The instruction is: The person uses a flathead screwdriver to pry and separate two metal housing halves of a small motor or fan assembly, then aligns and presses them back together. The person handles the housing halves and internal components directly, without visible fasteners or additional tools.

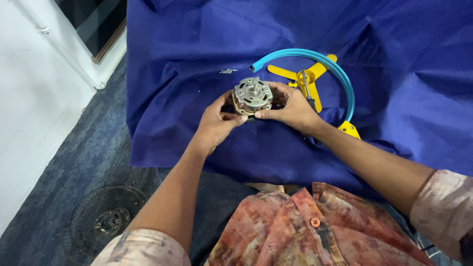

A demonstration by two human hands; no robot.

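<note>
Both hands clamp the electric motor (252, 95): left hand (219, 120) and right hand (290, 106) grasping its rigid metal sides — heavy-looking, best held by the casing.

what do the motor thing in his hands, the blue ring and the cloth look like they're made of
Motor: bare metal, likely cast or stamped, going by its dull silver-grey sheen and ribbed end plate.
Blue ring: probably plastic or painted metal; smooth, even, slightly glossy colour leaves it open.
Cloth: woven fabric, matte deep blue, with soft folds and creases.
</note>
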